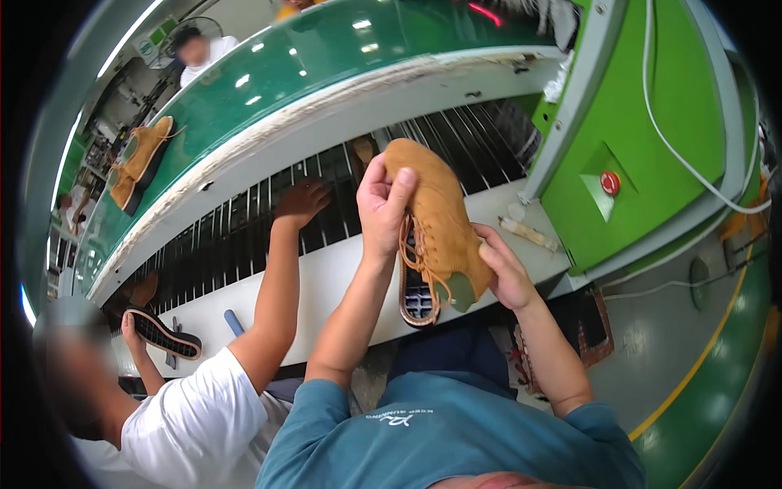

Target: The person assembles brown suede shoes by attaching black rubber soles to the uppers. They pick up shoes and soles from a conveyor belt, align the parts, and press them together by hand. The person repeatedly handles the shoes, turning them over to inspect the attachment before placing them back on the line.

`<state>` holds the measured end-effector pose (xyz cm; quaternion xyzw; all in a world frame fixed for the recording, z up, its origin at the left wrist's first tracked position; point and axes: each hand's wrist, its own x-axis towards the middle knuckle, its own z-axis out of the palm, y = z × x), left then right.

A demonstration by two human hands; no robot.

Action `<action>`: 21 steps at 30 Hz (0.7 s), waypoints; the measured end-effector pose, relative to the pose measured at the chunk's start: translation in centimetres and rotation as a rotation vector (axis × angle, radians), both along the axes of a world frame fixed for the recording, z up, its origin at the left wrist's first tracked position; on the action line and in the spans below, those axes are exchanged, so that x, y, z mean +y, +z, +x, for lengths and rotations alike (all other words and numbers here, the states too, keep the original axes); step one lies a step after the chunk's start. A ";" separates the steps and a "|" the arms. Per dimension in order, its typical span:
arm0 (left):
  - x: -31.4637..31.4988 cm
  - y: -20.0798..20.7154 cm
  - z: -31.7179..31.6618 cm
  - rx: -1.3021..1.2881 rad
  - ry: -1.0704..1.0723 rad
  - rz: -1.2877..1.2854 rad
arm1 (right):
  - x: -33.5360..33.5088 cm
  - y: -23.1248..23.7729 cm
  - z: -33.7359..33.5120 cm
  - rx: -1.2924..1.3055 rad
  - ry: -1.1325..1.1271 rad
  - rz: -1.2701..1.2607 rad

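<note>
A tan lace-up shoe upper (440, 196) is held up in front of me, toe pointing away. My left hand (383, 204) grips it near the toe, thumb over the top. At the heel end, my right hand (507, 269) has its fingers closed on the side by the collar. Alongside the upper's left edge shows a dark sole (419, 297) with a gridded inner face and a pale rim. Part of this sole is hidden behind the upper, and whether the two are joined I cannot tell. Loose laces hang over the gap between them.
A co-worker on my left holds a black sole (163, 332) and reaches over the metal rod conveyor (326, 220). Tan shoes (147, 163) stand on the green belt (269, 61). At right is a green machine (635, 122) with a red button (609, 182). A blue-handled tool (234, 322) lies on the white ledge.
</note>
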<state>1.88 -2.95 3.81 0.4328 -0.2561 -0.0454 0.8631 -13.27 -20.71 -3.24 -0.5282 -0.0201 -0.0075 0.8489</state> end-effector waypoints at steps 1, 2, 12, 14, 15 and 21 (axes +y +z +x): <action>-0.4 1.0 -1.2 -0.042 -0.039 0.064 | -0.1 -0.5 -1.3 0.000 0.003 -0.113; -0.9 1.6 -2.4 -0.123 -0.030 0.159 | 0.1 -1.1 -2.0 -0.067 -0.064 -0.257; -2.8 -1.4 -5.0 -0.277 -0.049 0.444 | 2.9 -5.3 -5.3 -0.222 -0.516 -0.801; -2.8 -0.8 -5.0 -0.297 -0.072 0.432 | 3.7 -5.7 -4.9 -0.178 -0.584 -0.815; -2.9 -0.7 -5.0 -0.281 -0.065 0.423 | 3.5 -5.8 -4.9 -0.184 -0.586 -0.838; -2.9 -0.8 -4.3 -0.222 -0.119 0.436 | 3.2 -5.9 -4.5 -0.248 -0.626 -0.889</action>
